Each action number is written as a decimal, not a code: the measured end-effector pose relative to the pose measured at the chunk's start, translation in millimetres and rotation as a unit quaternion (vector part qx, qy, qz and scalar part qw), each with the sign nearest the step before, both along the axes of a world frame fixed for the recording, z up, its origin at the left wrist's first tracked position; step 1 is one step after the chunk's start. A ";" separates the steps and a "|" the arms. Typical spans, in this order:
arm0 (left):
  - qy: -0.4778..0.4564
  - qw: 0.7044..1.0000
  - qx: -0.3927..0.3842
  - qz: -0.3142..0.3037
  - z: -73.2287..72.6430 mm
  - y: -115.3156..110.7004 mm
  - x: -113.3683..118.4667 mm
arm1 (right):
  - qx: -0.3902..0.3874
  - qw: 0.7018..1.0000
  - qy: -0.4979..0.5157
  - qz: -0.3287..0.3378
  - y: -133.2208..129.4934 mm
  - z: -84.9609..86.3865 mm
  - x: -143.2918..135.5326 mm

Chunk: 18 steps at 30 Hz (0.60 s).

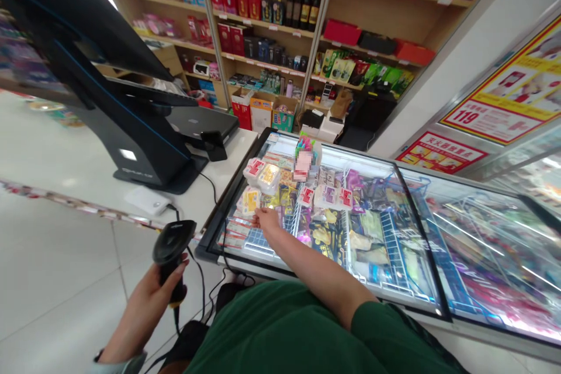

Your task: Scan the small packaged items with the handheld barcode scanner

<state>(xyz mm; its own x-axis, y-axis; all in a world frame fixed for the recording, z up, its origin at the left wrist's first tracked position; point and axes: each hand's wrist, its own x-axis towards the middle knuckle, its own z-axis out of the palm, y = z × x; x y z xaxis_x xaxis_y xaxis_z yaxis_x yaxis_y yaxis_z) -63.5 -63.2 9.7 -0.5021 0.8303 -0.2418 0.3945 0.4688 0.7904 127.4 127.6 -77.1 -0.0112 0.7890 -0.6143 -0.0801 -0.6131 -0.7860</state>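
Scanner (pixel 172 245) in left hand (pixel 151 298); right hand (pixel 266 219) on freezer lid (pixel 421 280).

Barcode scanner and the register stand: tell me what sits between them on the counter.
In the head view, a small white box lies on the white counter between the scanner in the left hand and the register stand.

A dark green short-sleeved top, with a pale grey cuff at the left wrist.
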 end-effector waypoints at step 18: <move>0.070 0.910 0.085 -0.400 63.0 81.0 96.4 | 0.298 0.923 -0.243 0.007 -20.0 59.3 162.7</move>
<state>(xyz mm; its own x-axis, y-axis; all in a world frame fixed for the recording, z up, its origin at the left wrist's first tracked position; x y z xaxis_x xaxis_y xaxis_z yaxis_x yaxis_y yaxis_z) 33.0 17.8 72.6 0.2638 0.9630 -0.0554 0.6585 -0.1378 0.7399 290.1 107.6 -17.9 0.1384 0.9904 -0.0064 0.3750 -0.0584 -0.9252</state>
